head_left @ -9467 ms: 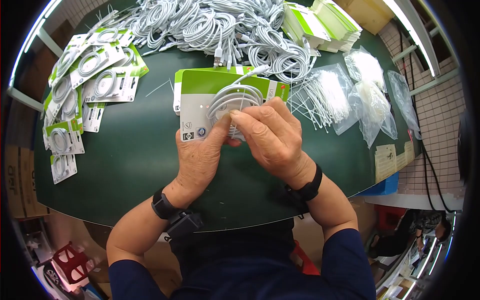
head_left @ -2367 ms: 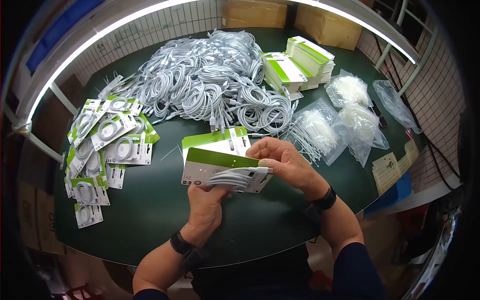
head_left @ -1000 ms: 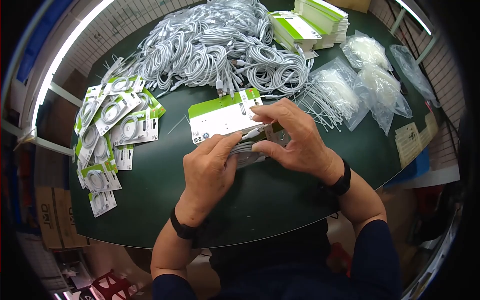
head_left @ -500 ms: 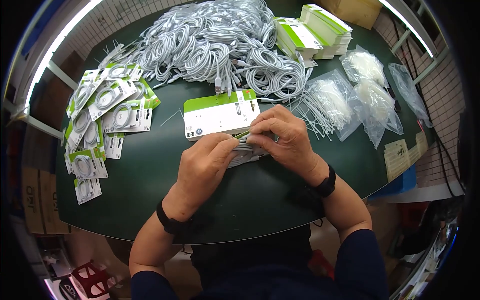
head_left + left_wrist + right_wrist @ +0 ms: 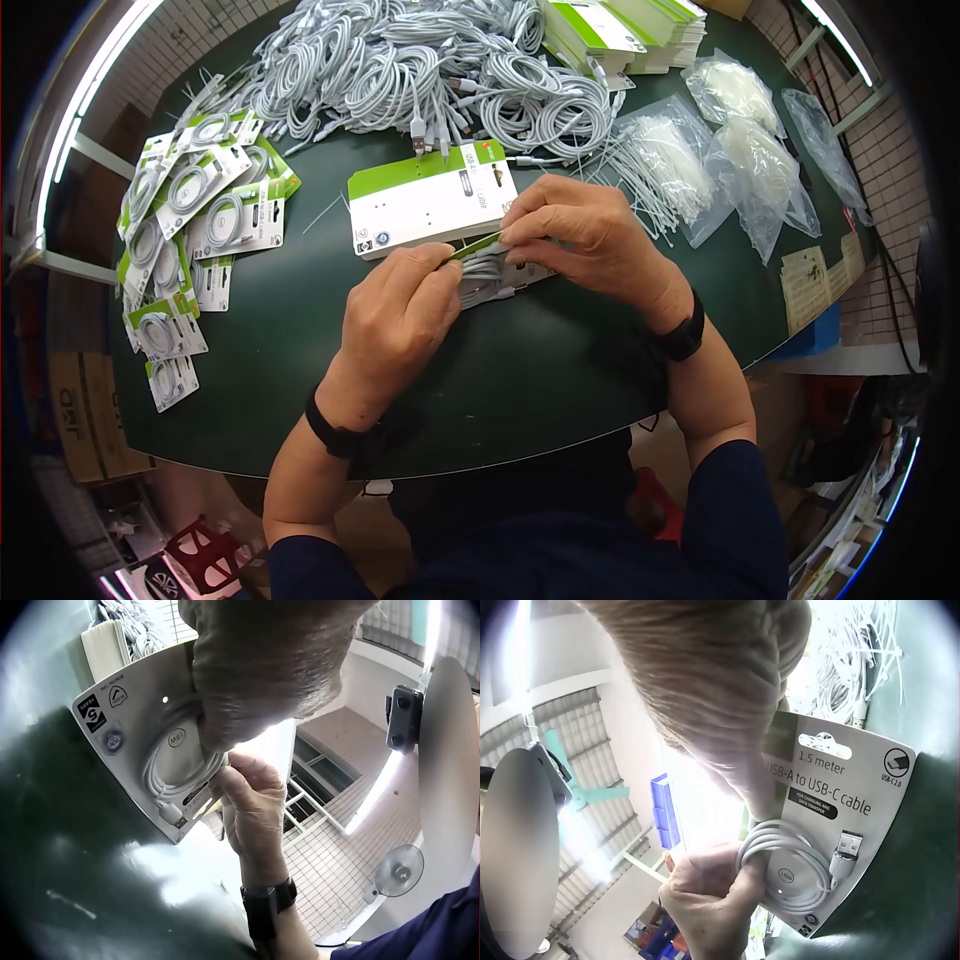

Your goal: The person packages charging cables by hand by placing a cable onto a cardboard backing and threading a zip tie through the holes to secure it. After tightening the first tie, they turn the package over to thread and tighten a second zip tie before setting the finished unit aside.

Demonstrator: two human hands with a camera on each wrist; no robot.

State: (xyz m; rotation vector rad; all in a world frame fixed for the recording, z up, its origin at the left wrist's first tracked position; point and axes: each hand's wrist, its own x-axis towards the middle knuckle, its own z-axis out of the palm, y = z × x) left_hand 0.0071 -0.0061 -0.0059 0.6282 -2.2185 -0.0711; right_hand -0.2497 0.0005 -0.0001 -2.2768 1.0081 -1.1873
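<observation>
Both hands hold a green-and-white cable card [image 5: 855, 772] above the table's middle, with a coiled white USB cable [image 5: 819, 864] lying against its printed face. My left hand [image 5: 398, 312] pinches the card and coil at the left. On the right, my right hand [image 5: 590, 228] pinches the card's upper edge with thumb and fingers. The cable's USB-A plug [image 5: 845, 856] lies near the card's edge in the right wrist view. In the head view the card is tilted nearly edge-on, and fingers hide part of the coil. Just beyond it lies a flat card [image 5: 410, 215].
A big heap of coiled cables [image 5: 390, 80] covers the back. Carded cables [image 5: 245, 225] overlap at the left. Stacked cards [image 5: 660, 35] stand at the back right, near plastic bags [image 5: 760, 170] and loose white zip ties [image 5: 660, 180].
The coil faced up on the card at first; the card has since been tilted edge-on. The right hand has come from the cable's plug to the card's upper edge.
</observation>
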